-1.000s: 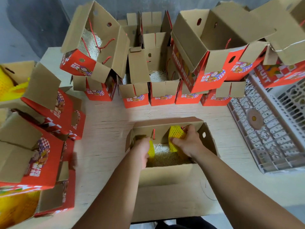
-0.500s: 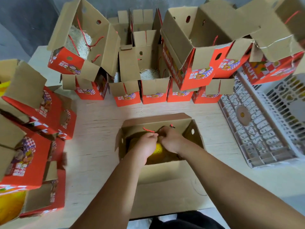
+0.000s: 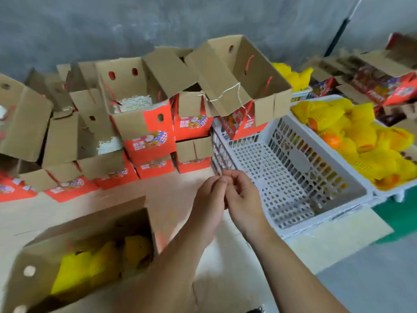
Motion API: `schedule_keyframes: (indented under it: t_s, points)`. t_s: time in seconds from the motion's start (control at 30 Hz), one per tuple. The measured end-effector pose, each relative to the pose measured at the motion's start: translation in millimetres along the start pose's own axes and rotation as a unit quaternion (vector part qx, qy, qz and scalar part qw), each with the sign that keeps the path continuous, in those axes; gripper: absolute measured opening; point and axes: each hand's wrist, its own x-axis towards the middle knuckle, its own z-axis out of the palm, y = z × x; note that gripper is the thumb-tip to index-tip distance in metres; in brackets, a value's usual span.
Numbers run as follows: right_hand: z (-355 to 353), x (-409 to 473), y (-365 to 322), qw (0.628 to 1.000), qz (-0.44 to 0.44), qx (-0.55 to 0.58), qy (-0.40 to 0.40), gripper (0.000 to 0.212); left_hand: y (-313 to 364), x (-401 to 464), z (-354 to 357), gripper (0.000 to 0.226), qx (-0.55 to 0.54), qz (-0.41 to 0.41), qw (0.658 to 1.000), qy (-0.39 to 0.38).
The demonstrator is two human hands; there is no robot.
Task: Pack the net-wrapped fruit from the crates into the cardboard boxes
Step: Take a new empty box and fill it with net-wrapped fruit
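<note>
Both hands have left the cardboard box (image 3: 74, 251), now at lower left with net-wrapped fruit (image 3: 101, 265) inside. Left hand (image 3: 208, 204) and right hand (image 3: 242, 199) meet above the tabletop (image 3: 171, 199), fingers (image 3: 220, 184) curled, tips touching; anything pinched is indiscernible. More fruit fills the far crate (image 3: 381, 190).

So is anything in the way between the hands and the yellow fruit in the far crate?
Yes. The empty white crate sits between the hands and the full crate of net-wrapped fruit. The left hand and right hand must reach over it; nothing covers the fruit.
</note>
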Motion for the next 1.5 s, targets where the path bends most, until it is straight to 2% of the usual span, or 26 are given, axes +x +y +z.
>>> schedule_keyframes:
  t_s: [0.2,0.27,0.37,0.43,0.47,0.53,0.6,0.63,0.7,0.77,0.83,0.93,1.0,1.03,1.1,1.13,1.2,1.27,1.33,1.37,1.4,1.43,1.47,1.5]
  points:
    - [-155.3,73.0,31.4,0.999,0.001,-0.029,0.039,0.015,5.9,55.9,166.5,0.026,0.071,0.012,0.997,-0.029]
    - [-202.5,95.0,42.0,0.998,0.008,-0.039,0.043,0.018,8.1,71.0,209.8,0.027,0.069,0.009,0.996,-0.061]
    - [-268.1,123.5,55.4,0.991,-0.018,-0.1,0.089,0.022,2.9,88.0,255.9,0.022,0.061,0.0,0.996,-0.062]
    - [-309.2,143.9,69.7,0.963,-0.05,-0.223,0.14,0.025,-0.8,92.7,275.8,0.017,0.057,-0.017,0.996,-0.067]
    - [-329.7,153.6,76.4,0.938,-0.032,-0.314,0.144,0.034,-2.0,93.8,282.3,0.016,0.056,-0.024,0.995,-0.073]
    - [-366.2,166.2,85.9,0.877,0.097,-0.462,0.089,0.054,-3.7,94.1,290.7,0.016,0.058,-0.028,0.995,-0.077]
    - [-391.1,171.8,93.2,0.834,0.209,-0.51,0.0,0.065,-3.7,94.3,297.1,0.02,0.064,-0.032,0.994,-0.078]
    - [-396.1,173.3,96.8,0.827,0.228,-0.513,-0.03,0.069,-4.0,94.8,300.3,0.023,0.066,-0.036,0.994,-0.081]
    - [-393.6,174.8,101.9,0.812,0.22,-0.538,-0.042,0.081,-3.4,95.6,307.2,0.028,0.073,-0.041,0.993,-0.088]
    - [-388.5,176.0,105.1,0.8,0.204,-0.564,-0.016,0.088,-3.2,95.8,314.5,0.031,0.07,-0.047,0.992,-0.094]
    - [-391.3,178.1,105.9,0.819,0.2,-0.538,0.016,0.076,-1.6,95.0,321.1,0.027,0.069,-0.05,0.992,-0.096]
    - [-402.6,166.9,107.3,0.888,0.138,-0.426,0.102,0.069,0.8,94.2,326.8,0.018,0.079,-0.042,0.99,-0.109]
    - [-403.9,153.0,100.1,0.951,0.072,-0.244,0.177,0.065,7.6,92.4,328.3,0.016,0.104,-0.022,0.986,-0.126]
    - [-402.3,146.8,91.6,0.969,0.052,-0.147,0.194,0.061,11.5,91.6,329.7,0.029,0.115,-0.006,0.983,-0.145]
    - [-391.9,140.9,74.1,0.986,0.031,-0.029,0.161,0.05,14.3,91.8,336.2,0.066,0.088,0.025,0.975,-0.201]
    - [-382.6,139.1,67.5,0.991,0.026,0.002,0.128,0.045,16.1,91.8,342.0,0.072,0.055,0.021,0.971,-0.232]
    - [-363.1,134.9,61.1,0.993,0.033,0.068,0.09,0.038,16.8,90.8,352.0,0.062,0.011,0.033,0.966,-0.257]
    - [-355.1,131.6,60.0,0.99,0.069,0.102,0.068,0.041,19.4,92.5,354.8,0.048,0.0,0.037,0.98,-0.198]
    - [-368.3,133.2,64.8,0.996,0.044,0.021,0.071,0.046,18.5,96.0,352.1,0.048,-0.043,0.002,0.989,-0.139]
    - [-381.7,137.7,70.7,0.992,0.01,-0.088,0.094,0.044,19.1,97.4,350.8,0.052,-0.093,-0.045,0.988,-0.114]
    - [-398.3,146.2,81.1,0.964,-0.003,-0.236,0.119,0.043,18.7,99.6,350.1,0.056,-0.162,-0.1,0.977,-0.095]
    - [-413.7,155.8,92.1,0.911,0.025,-0.392,0.128,0.048,17.1,101.1,349.8,0.056,-0.224,-0.145,0.96,-0.082]
    - [-425.5,164.6,101.1,0.847,0.091,-0.511,0.112,0.058,16.4,101.9,349.9,0.055,-0.268,-0.176,0.944,-0.074]
    - [-433.1,171.1,108.5,0.795,0.16,-0.579,0.079,0.069,16.4,101.4,350.1,0.055,-0.293,-0.198,0.932,-0.077]
